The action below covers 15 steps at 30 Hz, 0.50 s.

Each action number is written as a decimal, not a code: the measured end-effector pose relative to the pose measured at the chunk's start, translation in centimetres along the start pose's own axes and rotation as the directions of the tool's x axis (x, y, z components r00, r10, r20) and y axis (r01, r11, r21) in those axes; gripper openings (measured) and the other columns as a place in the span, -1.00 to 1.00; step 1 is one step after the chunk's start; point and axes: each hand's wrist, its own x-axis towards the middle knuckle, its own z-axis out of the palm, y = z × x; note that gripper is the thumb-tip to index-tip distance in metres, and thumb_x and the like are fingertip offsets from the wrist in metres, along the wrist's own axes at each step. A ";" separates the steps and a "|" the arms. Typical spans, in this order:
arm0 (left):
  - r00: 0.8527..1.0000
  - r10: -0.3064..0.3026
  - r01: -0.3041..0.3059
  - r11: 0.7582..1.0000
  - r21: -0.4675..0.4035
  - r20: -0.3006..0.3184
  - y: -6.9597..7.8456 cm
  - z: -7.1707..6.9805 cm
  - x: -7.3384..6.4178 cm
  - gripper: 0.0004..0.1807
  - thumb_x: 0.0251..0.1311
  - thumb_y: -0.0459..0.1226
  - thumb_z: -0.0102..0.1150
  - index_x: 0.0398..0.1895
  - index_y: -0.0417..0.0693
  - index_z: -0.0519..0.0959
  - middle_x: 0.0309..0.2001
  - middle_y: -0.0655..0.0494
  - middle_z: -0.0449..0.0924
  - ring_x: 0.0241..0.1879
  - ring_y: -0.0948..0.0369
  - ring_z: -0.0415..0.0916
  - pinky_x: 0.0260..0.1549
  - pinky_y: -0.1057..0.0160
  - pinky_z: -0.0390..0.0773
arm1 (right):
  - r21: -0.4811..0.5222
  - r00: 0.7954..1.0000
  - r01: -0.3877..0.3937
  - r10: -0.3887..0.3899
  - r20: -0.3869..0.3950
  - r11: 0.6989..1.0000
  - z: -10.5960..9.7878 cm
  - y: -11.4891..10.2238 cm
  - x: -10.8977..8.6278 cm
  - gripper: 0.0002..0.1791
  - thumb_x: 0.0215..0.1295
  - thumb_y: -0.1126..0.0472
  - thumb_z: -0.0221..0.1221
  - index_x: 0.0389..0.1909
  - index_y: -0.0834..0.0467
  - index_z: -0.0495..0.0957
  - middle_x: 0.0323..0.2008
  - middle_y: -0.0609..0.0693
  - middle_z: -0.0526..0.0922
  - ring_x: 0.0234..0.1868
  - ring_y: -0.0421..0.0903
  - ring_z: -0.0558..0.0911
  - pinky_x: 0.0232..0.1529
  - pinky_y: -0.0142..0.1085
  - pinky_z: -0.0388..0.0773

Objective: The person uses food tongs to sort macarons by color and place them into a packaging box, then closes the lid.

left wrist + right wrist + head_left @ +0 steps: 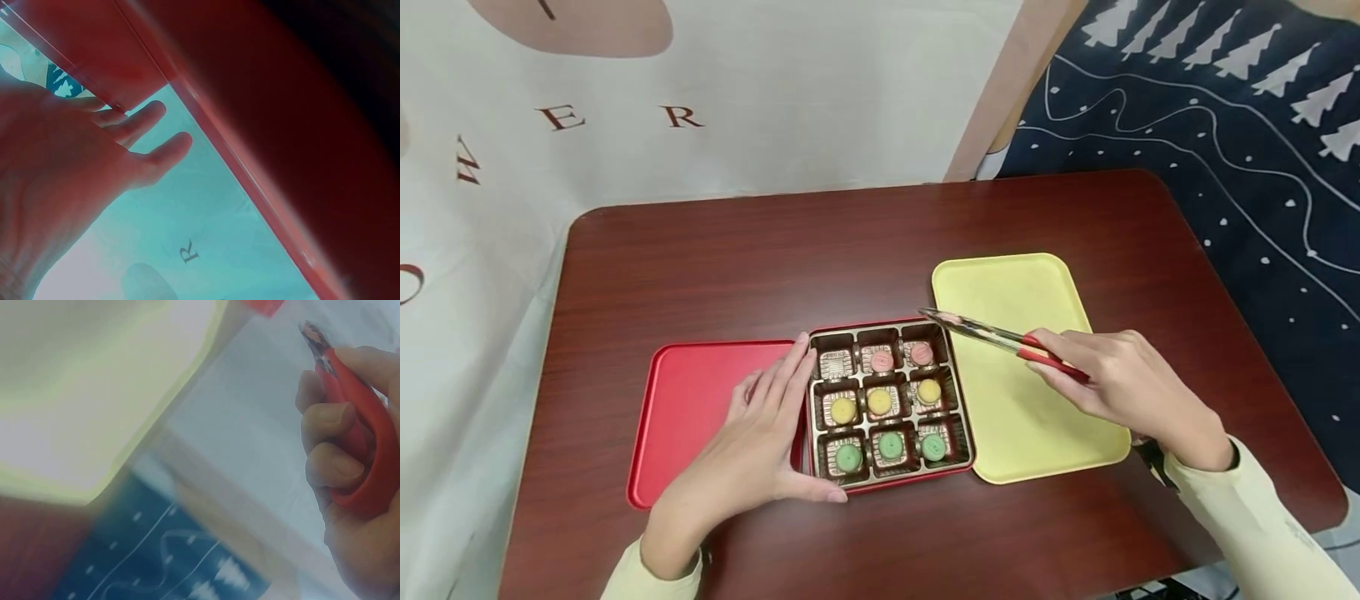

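Note:
My right hand grips a pair of tongs by its red handles. The tips of the tongs are over the far right corner of a divided box, and a small pinkish patch shows between them. Along the box's left side lies my left hand, fingers straight, thumb at the near left corner. Small round pieces fill the compartments by row: pink at the back, yellow in the middle, green in front. The far left compartment has no piece. In the right wrist view, fingers wrap the tongs.
A red tray lies left of the box, partly under my left hand. To the right, a yellow tray lies beneath the tongs and right hand. All stand on a dark brown table, with a white cloth hanging behind it.

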 end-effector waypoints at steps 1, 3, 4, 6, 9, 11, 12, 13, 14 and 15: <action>1.000 0.001 -0.001 1.000 -0.003 -0.002 0.0 0.0 0.1 0.84 -0.35 0.55 0.60 0.80 -0.20 -0.26 0.79 -0.03 -0.46 0.64 -0.17 0.05 0.45 -0.40 0.06 | 0.006 1.000 0.020 -0.020 0.009 1.000 0.2 -0.1 0.6 -0.38 0.72 -0.25 -0.01 0.12 0.17 0.77 -0.42 -0.15 0.72 -0.62 -0.33 0.37 -0.66 -0.46 0.32; 1.000 0.000 -0.001 1.000 -0.010 -0.007 0.2 0.1 0.2 0.85 -0.37 0.55 0.61 0.80 -0.20 -0.26 0.80 -0.04 -0.43 0.66 -0.14 0.02 0.45 -0.40 0.06 | 0.014 0.999 0.052 -0.052 0.013 0.999 0.6 -0.5 1.7 -0.43 0.73 -0.22 0.00 0.13 0.14 0.76 -0.46 -0.19 0.67 -0.63 -0.33 0.34 -0.67 -0.45 0.28; 1.000 0.001 -0.001 1.000 -0.009 -0.011 0.2 0.1 0.2 0.86 -0.39 0.55 0.62 0.80 -0.21 -0.26 0.80 -0.05 -0.42 0.66 -0.13 0.02 0.45 -0.39 0.07 | 0.020 0.998 0.064 -0.064 0.012 0.998 0.8 -0.6 2.2 -0.45 0.73 -0.21 0.00 0.14 0.13 0.75 -0.46 -0.19 0.67 -0.64 -0.33 0.33 -0.68 -0.46 0.26; 1.000 -0.001 0.001 1.000 -0.010 -0.019 0.2 0.1 0.3 0.88 -0.41 0.55 0.63 0.80 -0.19 -0.28 0.80 -0.06 -0.38 0.67 -0.11 0.01 0.44 -0.38 0.08 | 0.029 0.996 0.085 -0.086 0.012 0.996 1.3 -0.9 3.1 -0.48 0.73 -0.19 0.01 0.14 0.11 0.74 -0.47 -0.21 0.64 -0.64 -0.31 0.33 -0.68 -0.44 0.26; 1.000 -0.012 0.012 1.000 -0.015 -0.023 0.2 0.1 0.3 0.92 -0.45 0.56 0.63 0.80 -0.16 -0.34 0.79 -0.08 -0.34 0.69 -0.07 -0.04 0.45 -0.38 0.07 | 0.039 0.994 0.107 -0.108 0.026 0.994 2.1 -1.4 4.2 -0.51 0.74 -0.19 -0.01 0.11 0.09 0.72 -0.50 -0.22 0.59 -0.63 -0.30 0.32 -0.66 -0.42 0.29; 0.999 -0.018 0.018 1.000 -0.019 -0.028 0.2 0.1 0.3 0.94 -0.48 0.55 0.65 0.80 -0.14 -0.38 0.79 -0.10 -0.31 0.71 -0.06 -0.08 0.45 -0.37 0.07 | 0.047 0.992 0.117 -0.119 0.043 0.992 2.6 -1.6 4.8 -0.54 0.74 -0.18 -0.01 0.10 0.07 0.70 -0.53 -0.24 0.51 -0.62 -0.29 0.31 -0.64 -0.41 0.29; 0.999 -0.020 0.019 1.000 -0.019 -0.032 0.2 0.0 0.3 0.96 -0.49 0.55 0.65 0.80 -0.14 -0.39 0.79 -0.11 -0.29 0.71 -0.05 -0.09 0.46 -0.36 0.08 | 0.050 0.991 0.120 -0.123 0.052 0.992 2.8 -1.7 5.1 -0.54 0.74 -0.18 -0.02 0.10 0.06 0.69 -0.54 -0.25 0.48 -0.62 -0.29 0.29 -0.64 -0.41 0.28; 0.999 -0.021 0.020 1.000 -0.020 -0.036 0.2 0.0 0.2 0.97 -0.51 0.55 0.66 0.80 -0.14 -0.40 0.79 -0.12 -0.28 0.71 -0.05 -0.10 0.46 -0.35 0.08 | 0.052 0.990 0.125 -0.128 0.058 0.991 3.1 -1.8 5.3 -0.54 0.74 -0.18 -0.02 0.09 0.06 0.69 -0.55 -0.25 0.45 -0.62 -0.29 0.28 -0.64 -0.41 0.27; 0.999 -0.022 0.021 1.000 -0.021 -0.042 0.2 0.0 0.2 0.98 -0.52 0.55 0.66 0.79 -0.14 -0.41 0.79 -0.14 -0.26 0.71 -0.05 -0.10 0.46 -0.34 0.09 | 0.054 0.989 0.130 -0.134 0.065 0.990 3.3 -1.8 5.6 -0.53 0.74 -0.19 -0.02 0.08 0.07 0.69 -0.56 -0.25 0.41 -0.63 -0.29 0.26 -0.65 -0.41 0.25; 0.999 -0.021 0.020 1.000 -0.022 -0.047 0.2 0.0 0.2 0.98 -0.53 0.55 0.67 0.79 -0.14 -0.41 0.78 -0.14 -0.25 0.71 -0.06 -0.09 0.46 -0.33 0.10 | 0.058 0.988 0.137 -0.140 0.067 0.989 3.5 -1.9 5.8 -0.53 0.74 -0.18 -0.01 0.07 0.08 0.70 -0.57 -0.25 0.39 -0.63 -0.29 0.24 -0.65 -0.41 0.22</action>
